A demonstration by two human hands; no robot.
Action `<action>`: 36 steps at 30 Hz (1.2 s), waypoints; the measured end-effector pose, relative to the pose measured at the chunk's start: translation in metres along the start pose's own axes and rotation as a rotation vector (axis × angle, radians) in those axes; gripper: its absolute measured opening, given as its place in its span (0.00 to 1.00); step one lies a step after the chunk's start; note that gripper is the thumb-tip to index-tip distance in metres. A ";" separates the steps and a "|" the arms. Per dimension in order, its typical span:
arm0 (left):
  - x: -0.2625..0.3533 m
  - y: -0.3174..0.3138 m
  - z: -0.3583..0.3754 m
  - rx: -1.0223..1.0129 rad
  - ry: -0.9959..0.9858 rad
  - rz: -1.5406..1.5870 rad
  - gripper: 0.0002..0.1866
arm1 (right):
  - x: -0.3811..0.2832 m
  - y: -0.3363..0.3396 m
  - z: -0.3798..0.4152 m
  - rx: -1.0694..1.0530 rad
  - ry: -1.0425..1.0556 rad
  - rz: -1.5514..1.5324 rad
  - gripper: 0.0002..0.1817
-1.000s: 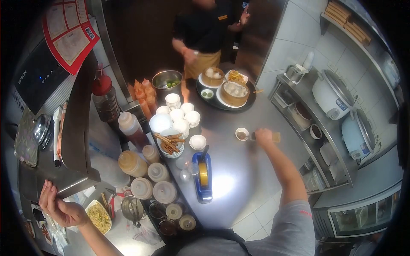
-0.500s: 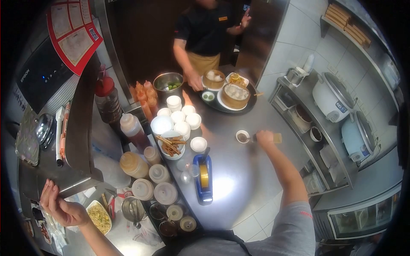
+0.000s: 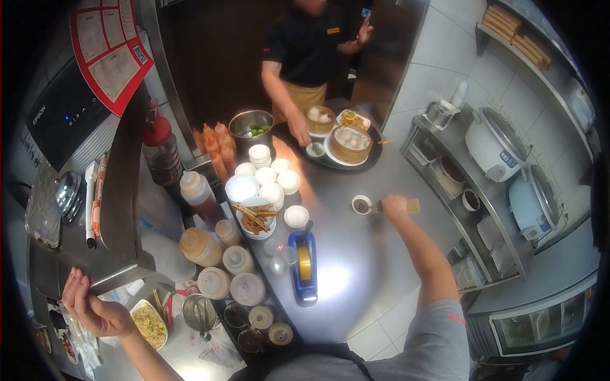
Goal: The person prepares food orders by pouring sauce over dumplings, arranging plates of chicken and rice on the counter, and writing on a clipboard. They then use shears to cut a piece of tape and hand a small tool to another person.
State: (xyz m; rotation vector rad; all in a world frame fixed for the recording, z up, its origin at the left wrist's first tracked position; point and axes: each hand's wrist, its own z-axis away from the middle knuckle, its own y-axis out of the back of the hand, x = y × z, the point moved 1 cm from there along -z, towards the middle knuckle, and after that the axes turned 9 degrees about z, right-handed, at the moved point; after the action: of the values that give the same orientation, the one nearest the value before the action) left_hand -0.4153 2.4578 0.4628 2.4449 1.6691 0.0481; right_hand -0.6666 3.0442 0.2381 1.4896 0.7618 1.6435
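Small container (image 3: 413,205) in the right hand (image 3: 394,206), over the right part of the table (image 3: 368,267), tilted almost level, with fingers clamped around its middle and the darker end aimed at the small white bowl (image 3: 361,197) just beside. Probably at the step of adding from one to the other, judging by the brown contents of the bowl; for the next move, likely in need of a steady grip and a check of the amount. By count: one container, one such bowl, one blue tape dispenser (image 3: 307,292), two bamboo steamers (image 3: 351,146) on one dark tray (image 3: 377,151), two rice cookers (image 3: 495,146) at right; impossible to number the stacked white bowls (image 3: 271,192), owing to overlap. Beside the tray's one green-filled dish (image 3: 315,150), one co-worker's hand (image 3: 300,132). At the metal shelf (image 3: 121,273) edge, left hand (image 3: 95,311), with fingers loosely bent, thumb apart, clamped on nothing.
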 end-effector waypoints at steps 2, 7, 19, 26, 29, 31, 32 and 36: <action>0.000 0.000 0.000 -0.003 -0.005 -0.014 0.16 | 0.001 0.000 -0.001 -0.005 -0.005 0.000 0.09; -0.001 0.000 0.000 0.001 -0.006 -0.007 0.16 | 0.005 -0.005 -0.001 -0.023 0.003 0.001 0.09; 0.017 -0.007 -0.013 0.032 0.061 0.055 0.09 | -0.010 0.019 0.005 0.255 0.110 -0.833 0.25; 0.097 0.002 -0.042 0.281 0.564 1.498 0.09 | -0.105 0.198 0.049 0.178 0.522 -1.842 0.27; 0.136 0.014 -0.065 0.210 0.666 1.799 0.11 | -0.160 0.251 0.065 0.211 0.631 -1.964 0.26; 0.143 0.033 -0.078 0.242 0.548 1.827 0.10 | -0.188 0.272 0.069 0.283 0.726 -1.748 0.25; 0.146 0.045 -0.088 0.296 0.481 1.838 0.10 | -0.206 0.275 0.063 0.314 0.803 -1.677 0.25; 0.170 0.102 -0.126 0.006 0.426 1.834 0.10 | -0.247 0.278 0.055 0.081 0.893 -1.662 0.29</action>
State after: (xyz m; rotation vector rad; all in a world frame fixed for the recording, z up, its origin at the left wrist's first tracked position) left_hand -0.2753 2.5955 0.5912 3.0262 -0.9841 0.7524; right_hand -0.6508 2.6859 0.3495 -0.2458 1.8064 0.7480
